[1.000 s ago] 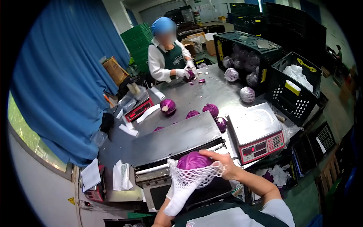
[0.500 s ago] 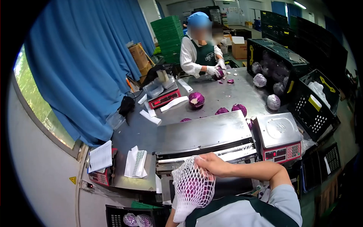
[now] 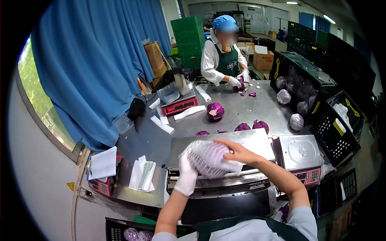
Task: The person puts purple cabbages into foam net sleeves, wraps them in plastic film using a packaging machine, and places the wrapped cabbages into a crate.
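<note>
A red cabbage [image 3: 209,160] in a white foam net is held up over the front of the metal wrapping machine [image 3: 225,145], blurred by motion. My left hand [image 3: 187,174], in a white glove, grips its left side; the cabbage hides most of those fingers. My bare right hand [image 3: 240,154] holds the right end, fingers over the top and thumb lower down. A loose tail of net hangs below that hand. Behind the machine lie several bare red cabbages [image 3: 261,126], with a trimmed cabbage [image 3: 215,111] farther back.
Right of the machine stands a weighing scale [image 3: 299,149], and another scale [image 3: 179,105] is at the back left. A black crate [image 3: 304,66] on its side holds several netted cabbages. Across the table a co-worker [image 3: 226,60] handles a cabbage. Label sheets [image 3: 143,175] lie at left.
The netted cabbage has risen from near my body to above the machine and turned sideways. My gloved left hand has come into view on it. The view has shifted slightly.
</note>
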`<move>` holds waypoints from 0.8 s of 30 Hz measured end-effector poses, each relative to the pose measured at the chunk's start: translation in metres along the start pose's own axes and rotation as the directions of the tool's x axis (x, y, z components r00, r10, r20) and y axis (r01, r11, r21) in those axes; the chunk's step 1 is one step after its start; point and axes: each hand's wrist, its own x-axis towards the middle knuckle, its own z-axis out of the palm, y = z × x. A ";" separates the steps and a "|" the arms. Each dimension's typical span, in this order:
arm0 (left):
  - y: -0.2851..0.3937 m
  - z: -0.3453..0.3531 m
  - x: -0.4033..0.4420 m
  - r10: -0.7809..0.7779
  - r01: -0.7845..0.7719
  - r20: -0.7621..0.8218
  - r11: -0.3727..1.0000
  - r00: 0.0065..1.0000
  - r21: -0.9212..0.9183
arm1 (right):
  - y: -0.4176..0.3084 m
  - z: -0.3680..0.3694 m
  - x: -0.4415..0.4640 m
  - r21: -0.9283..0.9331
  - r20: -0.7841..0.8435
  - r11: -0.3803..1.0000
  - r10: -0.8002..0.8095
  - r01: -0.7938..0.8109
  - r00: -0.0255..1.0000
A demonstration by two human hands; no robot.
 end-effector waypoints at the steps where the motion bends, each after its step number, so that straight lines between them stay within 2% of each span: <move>1: 0.000 0.006 0.015 0.012 -0.012 0.002 1.000 1.000 0.010 | 0.003 -0.008 0.008 -0.024 -0.009 0.996 0.086 -0.086 0.996; 2: -0.007 0.004 0.035 -0.018 0.018 -0.007 1.000 1.000 0.018 | 0.014 -0.017 0.016 0.013 -0.061 0.986 0.166 -0.165 0.984; 3: -0.016 -0.001 0.056 -0.044 0.044 -0.012 0.999 0.999 0.027 | 0.028 -0.027 0.020 0.151 -0.052 0.969 0.205 -0.195 0.977; 5: -0.034 -0.007 0.084 -0.201 0.199 -0.043 0.979 0.979 -0.042 | 0.056 -0.048 0.027 0.093 -0.102 0.960 0.272 -0.263 0.957; 6: -0.038 -0.001 0.081 -0.112 0.112 0.059 0.994 0.992 0.013 | 0.060 -0.055 0.027 0.028 -0.090 0.950 0.313 -0.312 0.945; 7: -0.040 0.003 0.074 -0.141 0.133 0.070 0.985 0.987 0.110 | 0.062 -0.060 0.026 -0.103 -0.085 0.934 0.334 -0.342 0.939; 9: -0.045 0.003 0.067 -0.156 0.147 0.049 0.978 0.987 0.146 | 0.075 -0.068 0.027 -0.027 -0.027 0.949 0.314 -0.315 0.949; 11: -0.035 0.000 0.059 -0.301 0.287 0.050 0.940 0.952 0.186 | 0.077 -0.071 0.025 -0.062 -0.026 0.936 0.345 -0.346 0.938; 13: -0.010 0.005 0.039 -0.285 0.269 -0.044 0.828 0.958 0.493 | 0.066 -0.069 0.018 -0.090 -0.022 0.923 0.375 -0.375 0.927; 14: -0.011 -0.012 0.043 -0.195 0.151 0.022 0.818 0.981 0.554 | 0.059 -0.069 0.011 -0.111 -0.092 0.912 0.386 -0.395 0.918; 15: 0.005 -0.009 0.028 -0.180 0.140 0.004 0.780 0.984 0.610 | 0.057 -0.071 0.005 -0.130 -0.161 0.900 0.395 -0.417 0.904; 16: 0.010 -0.012 0.019 -0.014 0.026 -0.023 0.726 1.000 0.687 | 0.067 -0.075 -0.004 -0.255 -0.225 0.894 0.316 -0.368 0.922; 17: 0.015 -0.017 0.009 0.154 -0.076 -0.033 0.648 0.987 0.758 | 0.065 -0.076 -0.018 -0.613 -0.184 0.770 0.079 -0.177 0.980; 18: 0.023 -0.020 -0.004 0.244 -0.235 0.144 0.400 0.959 0.886 | 0.047 -0.068 -0.032 -0.767 -0.070 0.635 0.065 -0.095 0.995; 19: 0.032 -0.027 -0.015 0.275 -0.374 0.332 0.114 0.902 0.921 | 0.033 -0.061 -0.045 -0.880 0.045 0.474 0.074 0.004 0.996; 20: 0.039 -0.039 -0.022 0.097 -0.541 0.541 -0.030 0.835 0.840 | 0.032 -0.057 -0.052 -0.902 0.233 0.384 0.044 0.199 0.972; 21: 0.042 -0.043 -0.020 -0.028 -0.858 0.875 -0.213 0.484 0.467 | 0.034 -0.052 -0.060 -0.875 0.413 0.292 0.032 0.386 0.910; 22: 0.039 -0.047 -0.025 -0.255 -0.870 0.877 -0.402 0.407 0.287 | 0.041 -0.042 -0.067 -0.867 0.482 0.168 0.036 0.470 0.876; 23: 0.036 -0.042 -0.034 -0.481 -0.852 0.807 -0.521 0.344 0.052 | 0.045 -0.036 -0.071 -0.825 0.564 0.049 0.000 0.563 0.826; 24: 0.027 -0.046 -0.034 -0.592 -0.829 0.745 -0.552 0.308 -0.095 | 0.053 -0.031 -0.072 -0.785 0.615 0.061 -0.042 0.616 0.787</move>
